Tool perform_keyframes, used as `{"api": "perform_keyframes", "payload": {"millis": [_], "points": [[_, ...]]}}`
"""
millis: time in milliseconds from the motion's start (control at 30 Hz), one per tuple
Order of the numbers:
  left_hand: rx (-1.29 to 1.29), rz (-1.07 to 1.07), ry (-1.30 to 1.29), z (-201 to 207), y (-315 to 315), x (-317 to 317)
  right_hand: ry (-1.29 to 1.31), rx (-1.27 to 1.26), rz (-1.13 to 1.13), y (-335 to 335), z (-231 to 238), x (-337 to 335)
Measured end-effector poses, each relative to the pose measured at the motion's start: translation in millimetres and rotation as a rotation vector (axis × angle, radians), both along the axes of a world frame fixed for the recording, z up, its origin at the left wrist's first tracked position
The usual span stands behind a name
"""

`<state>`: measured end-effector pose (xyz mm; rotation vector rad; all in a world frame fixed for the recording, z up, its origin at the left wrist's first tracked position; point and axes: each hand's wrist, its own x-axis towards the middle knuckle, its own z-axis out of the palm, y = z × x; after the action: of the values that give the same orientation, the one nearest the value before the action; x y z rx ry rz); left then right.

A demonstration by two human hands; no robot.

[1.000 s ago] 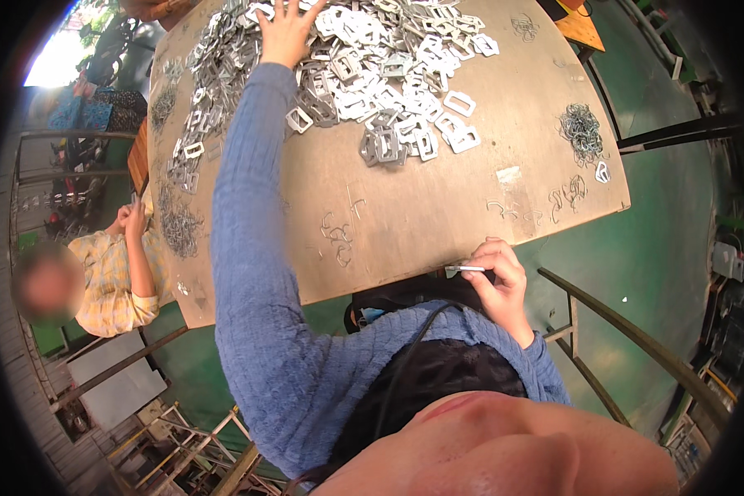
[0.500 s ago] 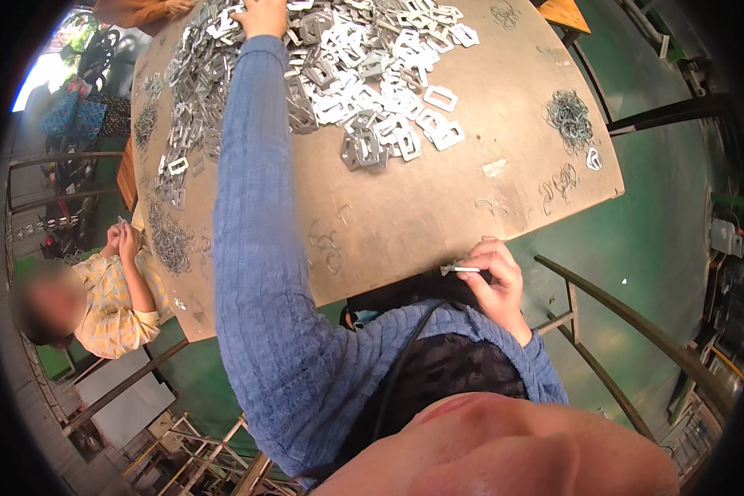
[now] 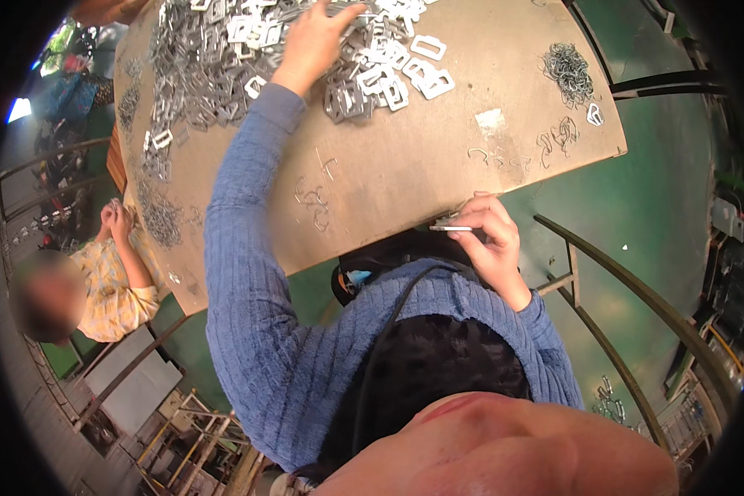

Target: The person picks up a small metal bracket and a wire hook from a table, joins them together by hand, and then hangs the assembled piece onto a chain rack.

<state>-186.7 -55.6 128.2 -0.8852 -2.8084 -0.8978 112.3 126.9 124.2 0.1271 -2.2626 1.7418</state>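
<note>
My left hand reaches over a large heap of flat metal buckle frames. Its thumb is spread away from the fingers, and nothing shows between them; some fingertips run up into the heap at the picture's upper edge. By the table's front edge, my right hand pinches a metal buckle frame, seen nearly edge-on, between thumb and fingers. Several loose buckle frames lie at the right side of the heap.
Bent wire pieces lie in a bundle at the table's right and in a pile at its left. A few wires lie in front of me. A co-worker in a checked shirt sits at left. Metal rails stand at right.
My left hand has drawn back toward me and to the right over the heap, its thumb now spread. My right hand keeps its pinch on the buckle frame. The view has shifted slightly.
</note>
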Motion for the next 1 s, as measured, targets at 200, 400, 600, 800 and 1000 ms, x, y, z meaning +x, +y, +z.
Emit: {"api": "perform_keyframes", "payload": {"millis": [200,400,600,800,1000], "points": [[-0.217,-0.305,-0.019,-18,-3,-8,0.007,0.052,0.031,-2,2,2],[-0.146,0.097,0.285,-37,-3,-106,-0.028,0.007,0.012,-6,-2,1],[-0.191,0.132,0.298,-70,6,-108,0.019,0.030,0.038,-7,0,0],[-0.214,-0.055,0.255,-52,-8,-16,-0.030,-0.010,0.038,-9,0,3],[0.107,-0.235,0.183,-33,-34,51,-0.058,-0.075,-0.037,-13,1,10]]}}
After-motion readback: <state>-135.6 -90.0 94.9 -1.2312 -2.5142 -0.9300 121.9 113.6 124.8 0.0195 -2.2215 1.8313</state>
